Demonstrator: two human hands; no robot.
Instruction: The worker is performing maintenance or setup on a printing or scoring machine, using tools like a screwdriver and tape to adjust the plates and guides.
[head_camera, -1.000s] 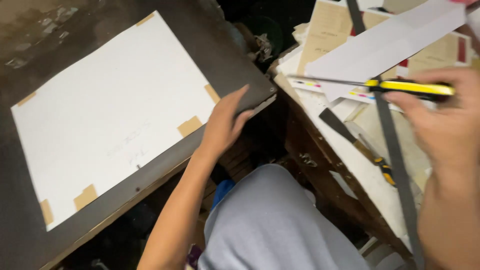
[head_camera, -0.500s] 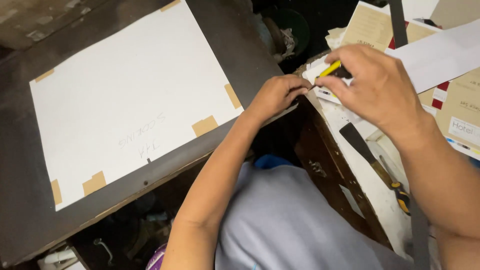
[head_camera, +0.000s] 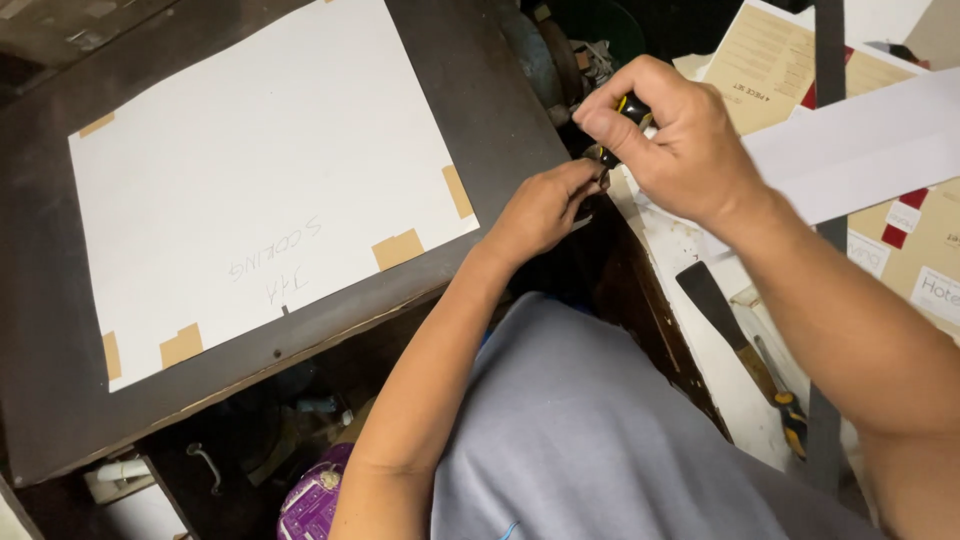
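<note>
Head view, the only one supplied. Landmark for all positions: the dark board (head_camera: 500, 120) carrying a taped sheet.

Hands. The right hand (head_camera: 672, 140) sits just off the board's right edge, fingers curled tight around a yellow-and-black utility knife (head_camera: 627, 112); only a short part of the handle shows between the fingers, and the blade end is hidden. The left hand (head_camera: 545, 205) rests at the same right edge, fingertips pinched at the lower end of the knife and touching it. Whether the left hand grips the knife or merely steadies it, I cannot tell.

Step in hand, as a judgement: both hands appear to be working on the knife itself, likely adjusting or setting the blade, beside the board and not over the sheet. The next move seems to call for a firm hold with the right hand and care with the left fingertips, which lie close to where the blade would emerge.

Count. One white sheet (head_camera: 260, 170) lies on the board, held by tan tape pieces; six are visible: one at upper left, two at the right edge, three at lower left. There is handwriting near the sheet's lower middle. To the right of the board: one long white paper strip (head_camera: 860, 150), one dark flat-bladed scraper (head_camera: 722, 310), and several tan printed cards (head_camera: 770, 70). Below the board, one purple container (head_camera: 315, 505) is partly visible.
</note>
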